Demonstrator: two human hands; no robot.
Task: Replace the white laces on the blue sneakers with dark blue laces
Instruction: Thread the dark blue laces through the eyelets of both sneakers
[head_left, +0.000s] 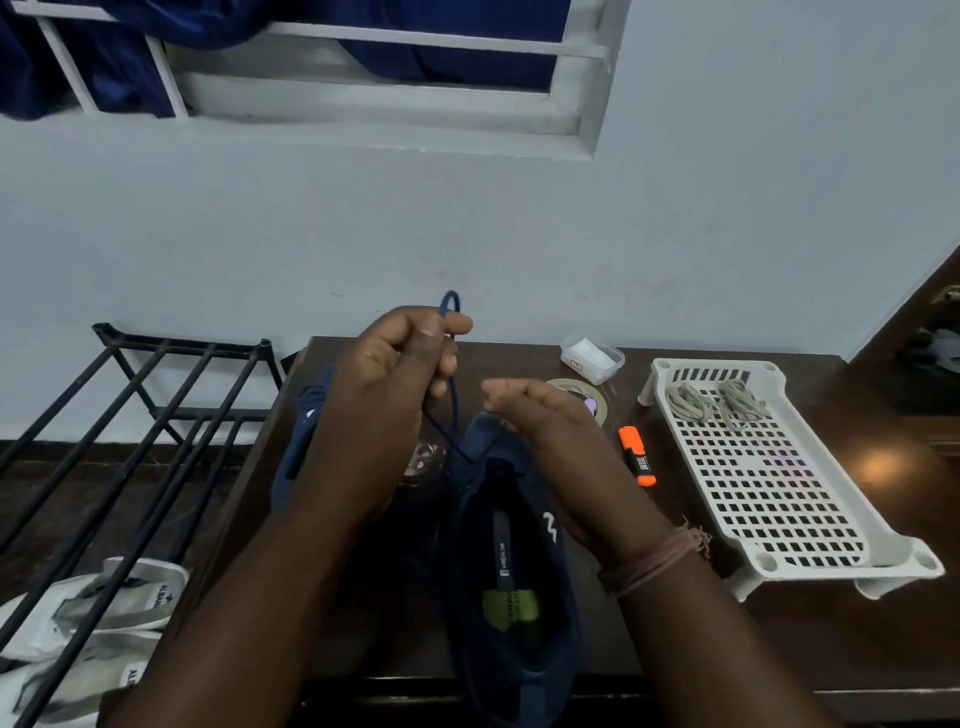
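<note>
A dark blue sneaker (514, 571) lies on the dark wooden table (779, 623), its opening toward me. A second blue sneaker (306, 415) lies to its left, mostly hidden by my left forearm. My left hand (395, 364) is raised above the shoes and pinches a dark blue lace (453, 400), whose loop sticks up past my fingers and whose strand runs down to the near sneaker's top. My right hand (540, 421) hovers over that sneaker's tongue with fingers loosely extended and holds nothing I can see. Two bundles of white laces (717, 402) lie on a white perforated tray (769, 483).
An orange highlighter (638, 456) lies between sneaker and tray. A roll of tape (582, 397) and a small clear plastic box (592, 357) sit at the table's back. A black metal rack (130, 426) stands left of the table, with white sneakers (98, 618) on the floor beneath.
</note>
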